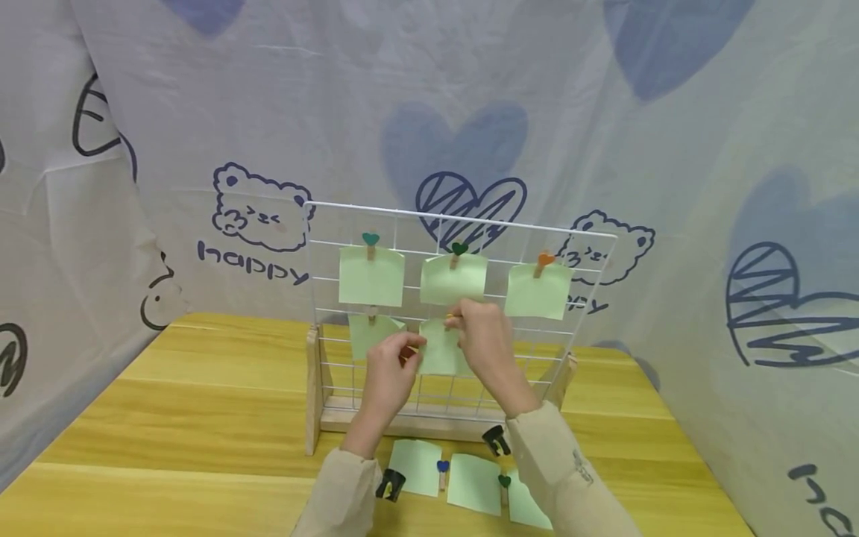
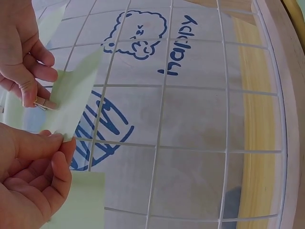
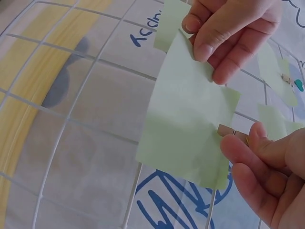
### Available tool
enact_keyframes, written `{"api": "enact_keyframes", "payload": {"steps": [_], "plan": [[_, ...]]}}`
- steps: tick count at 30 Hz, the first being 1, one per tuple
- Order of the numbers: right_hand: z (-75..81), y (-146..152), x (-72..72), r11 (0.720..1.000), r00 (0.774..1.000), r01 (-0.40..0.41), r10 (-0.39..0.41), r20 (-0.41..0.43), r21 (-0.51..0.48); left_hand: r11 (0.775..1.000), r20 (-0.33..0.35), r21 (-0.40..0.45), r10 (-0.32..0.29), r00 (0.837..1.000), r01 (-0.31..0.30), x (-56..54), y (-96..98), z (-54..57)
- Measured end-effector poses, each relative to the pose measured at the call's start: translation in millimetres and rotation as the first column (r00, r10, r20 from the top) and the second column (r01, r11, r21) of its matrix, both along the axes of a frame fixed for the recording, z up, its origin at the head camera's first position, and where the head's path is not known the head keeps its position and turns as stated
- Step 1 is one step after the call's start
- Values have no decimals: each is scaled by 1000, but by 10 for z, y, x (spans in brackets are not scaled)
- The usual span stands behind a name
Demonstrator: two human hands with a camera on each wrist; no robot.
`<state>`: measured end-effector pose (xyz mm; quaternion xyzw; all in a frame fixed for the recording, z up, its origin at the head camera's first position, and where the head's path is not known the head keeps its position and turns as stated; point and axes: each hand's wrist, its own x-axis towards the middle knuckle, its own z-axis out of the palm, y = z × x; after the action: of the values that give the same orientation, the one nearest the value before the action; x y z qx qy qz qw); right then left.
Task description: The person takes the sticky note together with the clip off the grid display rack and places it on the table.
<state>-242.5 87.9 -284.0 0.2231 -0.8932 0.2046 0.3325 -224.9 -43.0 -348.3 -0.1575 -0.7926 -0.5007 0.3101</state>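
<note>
From the head, a pale green square paper note (image 1: 439,356) is held midway between a white wire grid's (image 1: 396,211) side edges, below 3 clipped green paper notes (image 1: 453,283). From the left wrist, 1 note edge is pinched by the left hand (image 2: 33,174). From the right wrist, a small wooden clothespin (image 3: 225,130) at its upper edge is pinched by the right hand (image 3: 271,174).

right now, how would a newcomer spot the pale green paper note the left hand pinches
Find the white wire grid on the yellow wood-grain table. Below the upper row's middle pale green paper note is the squarish pale green paper note. Unlike its neighbours, it is pinched at its left edge by the left hand, while the right hand holds a small wooden clip at its top.
</note>
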Motion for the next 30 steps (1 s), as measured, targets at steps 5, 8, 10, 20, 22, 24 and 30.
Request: {"api": "enact_keyframes", "payload": {"steps": [5,8,10,20,22,24,30], "plan": [[-3,26,20,998,999,-32,30,-31,-60,1000,20,11,11,1000,-11,28,6,21],[-7,39,43,996,998,-44,41,-41,-77,1000,35,24,11,999,-12,41,8,24],[-6,44,63,996,998,-48,44,-46,-76,999,42,31,9,999,-10,46,11,20],[-13,57,150,999,999,-31,29,-46,-39,999,30,49,6,1000,-7,73,9,8],[-14,55,169,1000,999,-17,16,-40,-27,999,32,51,7,999,-9,78,9,1],[-19,57,182,1000,999,-15,14,-36,-25,999,41,53,8,999,-10,86,8,-2],[-54,80,193,995,997,-73,71,-28,-63,998,72,64,11,997,-16,115,-2,-17]]}}
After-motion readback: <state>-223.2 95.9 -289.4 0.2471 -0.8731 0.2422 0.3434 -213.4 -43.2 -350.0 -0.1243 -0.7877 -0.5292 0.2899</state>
